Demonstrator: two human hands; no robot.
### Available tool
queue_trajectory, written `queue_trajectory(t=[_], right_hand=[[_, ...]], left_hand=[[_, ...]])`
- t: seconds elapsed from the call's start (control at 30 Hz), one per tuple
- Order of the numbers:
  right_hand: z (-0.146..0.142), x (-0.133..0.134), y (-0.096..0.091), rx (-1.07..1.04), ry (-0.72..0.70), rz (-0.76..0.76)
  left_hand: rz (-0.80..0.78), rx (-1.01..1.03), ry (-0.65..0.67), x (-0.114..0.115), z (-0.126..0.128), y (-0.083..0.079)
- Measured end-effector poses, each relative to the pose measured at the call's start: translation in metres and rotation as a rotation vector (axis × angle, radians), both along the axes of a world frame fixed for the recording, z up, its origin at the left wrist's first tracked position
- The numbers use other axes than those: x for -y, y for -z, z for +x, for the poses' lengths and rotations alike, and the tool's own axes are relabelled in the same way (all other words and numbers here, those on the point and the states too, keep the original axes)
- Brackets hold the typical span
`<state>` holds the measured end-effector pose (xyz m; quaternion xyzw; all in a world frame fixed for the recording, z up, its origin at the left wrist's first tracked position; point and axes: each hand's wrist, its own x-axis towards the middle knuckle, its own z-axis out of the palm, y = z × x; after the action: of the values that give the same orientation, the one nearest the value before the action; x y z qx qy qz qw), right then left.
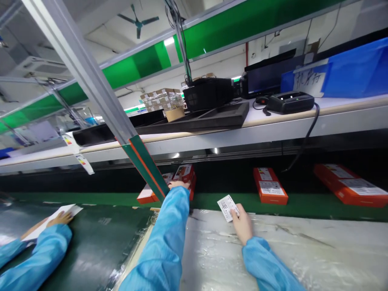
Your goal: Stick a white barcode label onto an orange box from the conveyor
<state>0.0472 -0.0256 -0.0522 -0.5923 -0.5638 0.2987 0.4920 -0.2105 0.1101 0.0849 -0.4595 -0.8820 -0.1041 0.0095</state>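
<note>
My left hand (178, 185), in a blue sleeve, reaches forward and grips an orange box (185, 174) that is tilted up on the green conveyor belt (303, 204). A second orange box (145, 196) lies just left of it, partly hidden by a slanted frame post (100, 97). My right hand (242, 222) rests on the plastic-covered bench (303, 250) and pinches a small white printed label (228, 207).
Two more orange boxes (270, 186) (348, 185) lie further right on the belt. Another person's blue-sleeved hand (60, 219) rests on white paper at the left. The shelf above carries black trays (194, 119), a black device (290, 102) with a hanging cable, and a blue bin (354, 70).
</note>
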Motion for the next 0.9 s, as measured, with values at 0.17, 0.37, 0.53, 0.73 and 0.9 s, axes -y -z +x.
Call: queue_trajectory(t=[0.17, 0.37, 0.53, 0.73, 0.9], right_hand=[[-0.002, 0.001, 0.001, -0.012, -0.013, 0.044], [-0.001, 0.004, -0.006, -0.014, -0.010, 0.036], [-0.001, 0.005, -0.008, 0.026, 0.002, 0.006], [0.000, 0.005, -0.008, 0.052, 0.003, -0.011], [0.003, 0.010, -0.012, 0.017, 0.031, -0.055]], left_hand=[[-0.042, -0.074, 0.033, 0.010, 0.007, 0.010], [-0.031, -0.104, 0.034, 0.022, 0.020, 0.015], [0.005, -0.103, 0.077, 0.027, 0.022, 0.027], [0.040, -0.061, 0.083, 0.039, 0.031, 0.056], [0.021, -0.052, 0.070, 0.034, 0.042, 0.071]])
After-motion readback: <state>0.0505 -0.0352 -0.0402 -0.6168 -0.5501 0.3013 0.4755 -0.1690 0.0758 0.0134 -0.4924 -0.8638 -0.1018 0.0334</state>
